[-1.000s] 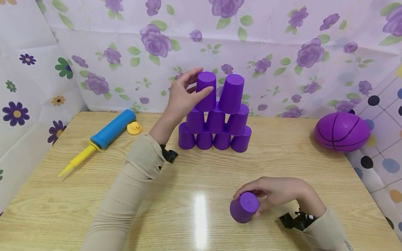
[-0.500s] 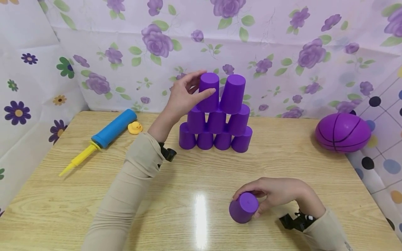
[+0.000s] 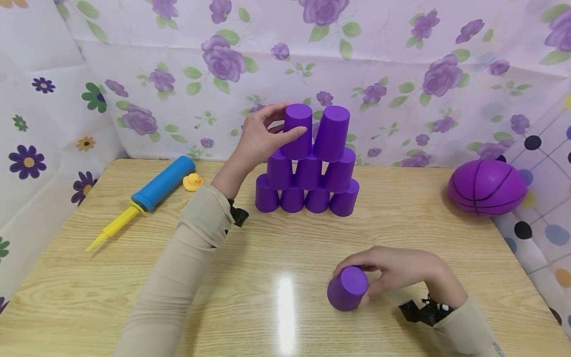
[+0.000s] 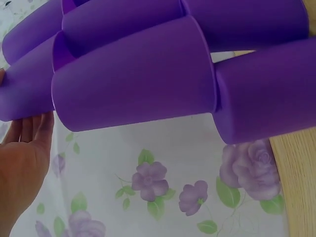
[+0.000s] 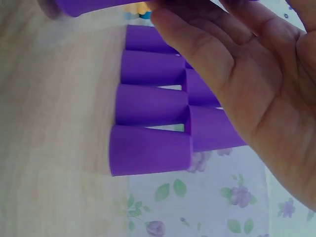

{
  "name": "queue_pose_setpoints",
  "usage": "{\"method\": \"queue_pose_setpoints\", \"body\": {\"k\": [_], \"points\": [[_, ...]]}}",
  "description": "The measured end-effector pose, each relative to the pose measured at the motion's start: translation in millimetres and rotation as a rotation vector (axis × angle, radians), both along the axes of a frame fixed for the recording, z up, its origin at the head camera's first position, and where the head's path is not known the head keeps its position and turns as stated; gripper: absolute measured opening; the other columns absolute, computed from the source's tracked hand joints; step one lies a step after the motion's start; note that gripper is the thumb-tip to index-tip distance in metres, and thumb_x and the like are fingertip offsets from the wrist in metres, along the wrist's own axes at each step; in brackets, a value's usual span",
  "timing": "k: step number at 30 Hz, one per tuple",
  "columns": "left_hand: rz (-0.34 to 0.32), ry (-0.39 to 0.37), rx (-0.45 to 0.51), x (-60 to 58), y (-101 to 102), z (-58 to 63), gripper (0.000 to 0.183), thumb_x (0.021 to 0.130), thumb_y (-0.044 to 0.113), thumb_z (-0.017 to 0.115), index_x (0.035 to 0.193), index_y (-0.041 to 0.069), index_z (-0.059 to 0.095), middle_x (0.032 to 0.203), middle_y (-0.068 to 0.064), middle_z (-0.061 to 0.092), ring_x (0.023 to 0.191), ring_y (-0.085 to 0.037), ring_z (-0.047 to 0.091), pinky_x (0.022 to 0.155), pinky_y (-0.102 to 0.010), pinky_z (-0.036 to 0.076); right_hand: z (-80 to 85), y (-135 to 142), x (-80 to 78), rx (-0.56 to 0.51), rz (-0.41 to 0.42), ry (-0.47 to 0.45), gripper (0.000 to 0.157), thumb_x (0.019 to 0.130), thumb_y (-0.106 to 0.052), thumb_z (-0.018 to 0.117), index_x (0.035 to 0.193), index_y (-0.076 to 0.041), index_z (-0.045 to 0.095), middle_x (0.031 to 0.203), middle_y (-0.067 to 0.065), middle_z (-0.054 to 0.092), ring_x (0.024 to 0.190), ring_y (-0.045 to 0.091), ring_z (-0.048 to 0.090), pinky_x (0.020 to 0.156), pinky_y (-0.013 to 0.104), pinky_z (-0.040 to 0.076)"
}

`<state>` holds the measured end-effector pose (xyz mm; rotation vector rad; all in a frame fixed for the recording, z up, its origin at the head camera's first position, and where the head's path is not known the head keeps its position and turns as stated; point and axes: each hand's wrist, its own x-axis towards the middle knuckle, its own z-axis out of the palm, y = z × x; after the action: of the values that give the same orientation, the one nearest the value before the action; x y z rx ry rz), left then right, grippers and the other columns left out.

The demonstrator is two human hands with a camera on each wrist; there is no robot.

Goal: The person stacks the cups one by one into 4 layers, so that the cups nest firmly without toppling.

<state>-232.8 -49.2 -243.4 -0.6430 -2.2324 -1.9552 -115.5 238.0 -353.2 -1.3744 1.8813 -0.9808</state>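
Upside-down purple cups stand in a pyramid on the table, with two cups in its third row. My left hand (image 3: pixel 260 134) grips the left third-row cup (image 3: pixel 300 116) from its left side, thumb in front and fingers behind. Beside it, a narrow gap apart at the top, is the right third-row cup (image 3: pixel 332 134). Nearer to me, my right hand (image 3: pixel 397 270) holds a separate upside-down cup (image 3: pixel 348 290) between thumb and fingers. In the right wrist view that cup (image 5: pixel 98 5) shows only at the top edge. The left wrist view has my left fingers touching their cup (image 4: pixel 27 94).
A blue and yellow hand pump (image 3: pixel 162 183) lies at the left, with a yellow rubber duck (image 3: pixel 193 182) next to it. A purple ball (image 3: pixel 487 187) sits at the right back edge. Flowered cloth (image 3: pixel 392 74) hangs behind the pyramid.
The left third-row cup has shifted slightly right, towards its neighbour, with my left hand on it. My right hand and its cup have moved slightly up in the head view.
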Motion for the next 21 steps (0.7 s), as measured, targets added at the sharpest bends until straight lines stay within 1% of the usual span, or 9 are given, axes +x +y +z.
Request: {"method": "queue_pose_setpoints", "body": {"k": [4, 6, 11, 16, 18, 21], "points": [[0.003, 0.021, -0.004, -2.6, -1, -1.7, 0.052, 0.078, 0.009, 0.074, 0.126, 0.0, 0.056, 0.117, -0.013, 0.06, 0.109, -0.017, 0.058, 0.094, -0.025, 0.047, 11.2, 0, -3.8, -0.02, -0.021, 0.104, 0.055, 0.084, -0.021, 0.069, 0.133, -0.01, 0.048, 0.128, 0.004, 0.057, 0.116, 0.015, 0.054, 0.095, 0.031, 0.047], [0.007, 0.028, -0.004, -3.2, -2, -2.3, 0.052, 0.078, 0.009, 0.074, 0.125, 0.0, 0.056, 0.116, -0.013, 0.06, 0.108, -0.017, 0.058, 0.094, -0.025, 0.047, 18.2, -2, -7.5, -0.024, -0.036, 0.135, 0.056, 0.082, -0.023, 0.071, 0.132, -0.012, 0.048, 0.128, 0.001, 0.057, 0.117, 0.015, 0.053, 0.095, 0.031, 0.047], [0.002, 0.04, 0.0, -4.3, -3, -3.2, 0.052, 0.078, 0.009, 0.074, 0.125, -0.001, 0.055, 0.116, -0.014, 0.061, 0.108, -0.018, 0.058, 0.093, -0.025, 0.047, 39.1, -6, -19.1, -0.016, -0.131, 0.209, 0.057, 0.078, -0.026, 0.075, 0.129, -0.018, 0.052, 0.123, -0.007, 0.059, 0.113, 0.012, 0.056, 0.094, 0.03, 0.047], [-0.014, 0.041, 0.003, -5.2, -3, -3.5, 0.052, 0.077, 0.008, 0.074, 0.125, -0.002, 0.055, 0.116, -0.015, 0.061, 0.109, -0.02, 0.058, 0.093, -0.025, 0.047, 63.7, -6, -30.7, -0.008, -0.22, 0.315, 0.058, 0.077, -0.025, 0.076, 0.13, -0.016, 0.052, 0.122, -0.007, 0.06, 0.111, 0.012, 0.057, 0.093, 0.03, 0.047], [-0.02, 0.039, 0.0, -5.7, -3, -3.7, 0.052, 0.077, 0.008, 0.074, 0.125, -0.002, 0.055, 0.117, -0.015, 0.06, 0.109, -0.019, 0.058, 0.093, -0.025, 0.047, 74.1, -6, -35.4, -0.009, -0.236, 0.342, 0.058, 0.077, -0.022, 0.076, 0.13, -0.016, 0.052, 0.123, -0.005, 0.06, 0.112, 0.012, 0.056, 0.093, 0.03, 0.047], [-0.027, 0.035, -0.007, -6.6, -3, -4.0, 0.052, 0.078, 0.008, 0.074, 0.125, -0.002, 0.055, 0.117, -0.014, 0.06, 0.109, -0.018, 0.058, 0.093, -0.025, 0.047, 91.5, -9, -42.3, -0.025, -0.246, 0.366, 0.058, 0.077, -0.018, 0.077, 0.128, -0.012, 0.053, 0.125, -0.002, 0.059, 0.114, 0.011, 0.055, 0.092, 0.03, 0.047]]}}
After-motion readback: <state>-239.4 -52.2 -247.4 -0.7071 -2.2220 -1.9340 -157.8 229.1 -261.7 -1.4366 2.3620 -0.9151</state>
